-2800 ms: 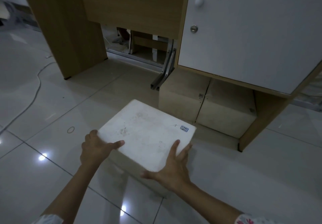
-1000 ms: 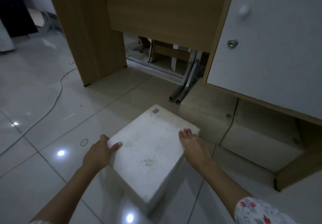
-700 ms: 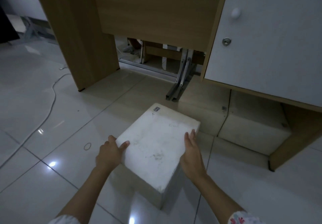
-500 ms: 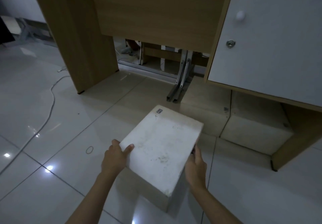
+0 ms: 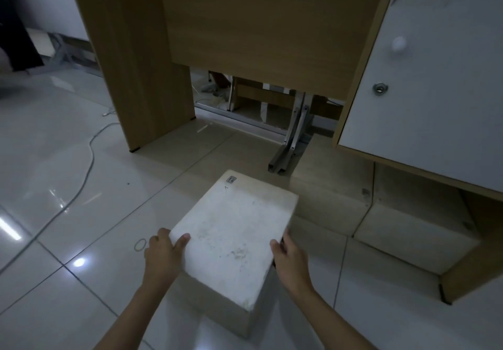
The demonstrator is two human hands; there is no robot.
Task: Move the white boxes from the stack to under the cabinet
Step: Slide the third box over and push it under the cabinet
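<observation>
White box (image 5: 232, 236) sits on the tiled floor (image 5: 81, 191), clasped at both side edges: left hand (image 5: 163, 257) grip with thumb on top, right hand (image 5: 290, 261) grip against the right side. Beyond the box, two boxes (image 5: 381, 213) fill the gap under the cabinet (image 5: 424, 82); open floor lies left.

just two bare forearms coming up from the bottom edge, no sleeves showing, no watch or rings. slim left hand (image 5: 162, 254) and right hand (image 5: 291, 261), short plain nails, thumbs visible.
</observation>
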